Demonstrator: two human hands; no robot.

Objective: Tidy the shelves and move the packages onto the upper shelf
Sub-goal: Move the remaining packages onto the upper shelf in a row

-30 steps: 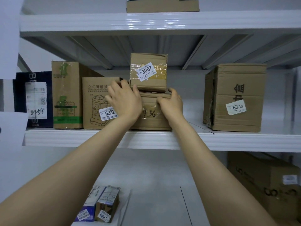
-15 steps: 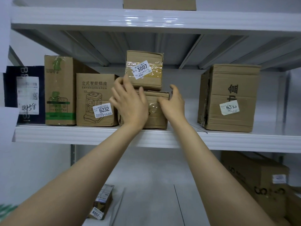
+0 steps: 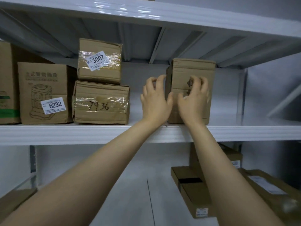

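Both hands have left the stacked boxes in the middle of the shelf and now reach to the tall cardboard box (image 3: 193,88) further right. The left hand (image 3: 154,98) sits at that box's left front edge, its fingers (image 3: 160,79) curled and spread, not closed on anything; whether they touch the cardboard is unclear. The right hand (image 3: 193,97) is in front of the box's face, its fingers (image 3: 197,82) also curled and apart, covering the printed characters; contact cannot be confirmed through the motion blur.

The tall box stands upright on the middle shelf (image 3: 81,132), well apart from the stack to its left. That stack is a small box labelled 3007 (image 3: 99,61) resting on a wider taped box with handwritten numbers (image 3: 101,103). Just left of the stack, touching it, stands a printed box labelled 6232 (image 3: 44,93), and a taller box with a green band (image 3: 6,82) shows at the left edge.

Above runs the upper shelf (image 3: 146,12), seen from below. On the lower shelf (image 3: 130,185), at the right, lie flat cardboard packages (image 3: 192,191).
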